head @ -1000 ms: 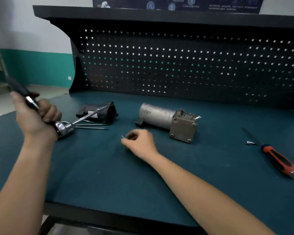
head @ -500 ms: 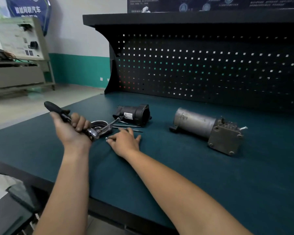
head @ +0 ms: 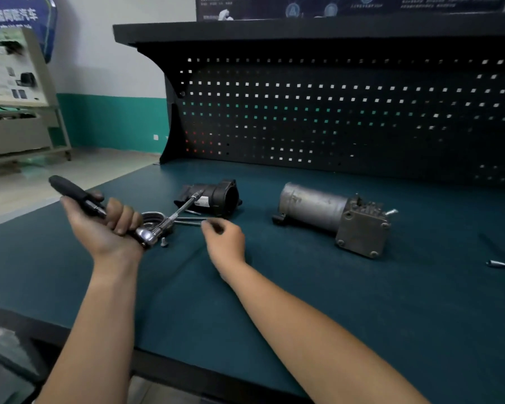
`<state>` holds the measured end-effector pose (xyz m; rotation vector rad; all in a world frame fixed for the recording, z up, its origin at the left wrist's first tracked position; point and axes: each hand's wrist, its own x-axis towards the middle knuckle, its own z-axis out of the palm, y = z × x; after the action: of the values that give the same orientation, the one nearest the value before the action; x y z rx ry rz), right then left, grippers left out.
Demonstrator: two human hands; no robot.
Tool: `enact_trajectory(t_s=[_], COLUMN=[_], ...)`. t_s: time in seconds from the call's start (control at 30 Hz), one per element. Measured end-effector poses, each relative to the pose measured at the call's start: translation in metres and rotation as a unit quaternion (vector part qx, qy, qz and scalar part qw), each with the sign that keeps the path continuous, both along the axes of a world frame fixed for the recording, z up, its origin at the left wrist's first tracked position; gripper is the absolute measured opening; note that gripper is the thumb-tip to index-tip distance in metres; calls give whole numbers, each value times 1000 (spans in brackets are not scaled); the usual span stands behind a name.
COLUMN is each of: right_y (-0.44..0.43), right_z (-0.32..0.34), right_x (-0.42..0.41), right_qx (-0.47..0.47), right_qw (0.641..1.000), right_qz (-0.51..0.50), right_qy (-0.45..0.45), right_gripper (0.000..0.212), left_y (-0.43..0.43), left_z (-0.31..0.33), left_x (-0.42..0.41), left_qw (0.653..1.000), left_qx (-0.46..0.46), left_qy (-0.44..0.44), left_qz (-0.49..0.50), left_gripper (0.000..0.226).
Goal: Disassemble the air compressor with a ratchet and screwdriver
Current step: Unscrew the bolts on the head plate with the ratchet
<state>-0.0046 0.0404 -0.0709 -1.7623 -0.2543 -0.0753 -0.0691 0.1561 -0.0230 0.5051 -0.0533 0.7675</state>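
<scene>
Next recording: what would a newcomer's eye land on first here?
The left hand grips a ratchet at left, its extension bar pointing toward a black housing. The right hand, fingers curled, sits just beside loose bolts. Further right lies the grey compressor body on the green mat.

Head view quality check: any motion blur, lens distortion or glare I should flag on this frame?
Head view: wide-angle bowing curves the shelf edge and pegboard; soft blur throughout, noticeable on the right hand; the compressor and the ratchet in the left hand are readable; lighting even, small highlight on the ratchet head, no harsh shadows.
</scene>
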Motion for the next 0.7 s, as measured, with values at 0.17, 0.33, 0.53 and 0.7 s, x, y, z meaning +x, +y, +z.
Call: enact_trajectory(t_s=[0.17,0.33,0.53,0.7], right_y=[-82,-185,-227,-229], right_z=[12,25,25,19], right_x=[0,-15,-23,-18], right_qx=[356,348,423,456], right_qw=[905,902,874,856], right_qz=[-11,-72,-53,-84], right_qy=[231,246,233,229], right_gripper=[31,28,30,27], left_y=[-85,-166,-228,-238], left_z=[13,19,9,-5], left_x=[8,6,1,0], left_qw=[989,959,905,862], left_qx=[113,194,293,416], left_qy=[17,-26,-69,-67], left_qz=[-90,-204,-299,-282], left_gripper=[57,58,59,62])
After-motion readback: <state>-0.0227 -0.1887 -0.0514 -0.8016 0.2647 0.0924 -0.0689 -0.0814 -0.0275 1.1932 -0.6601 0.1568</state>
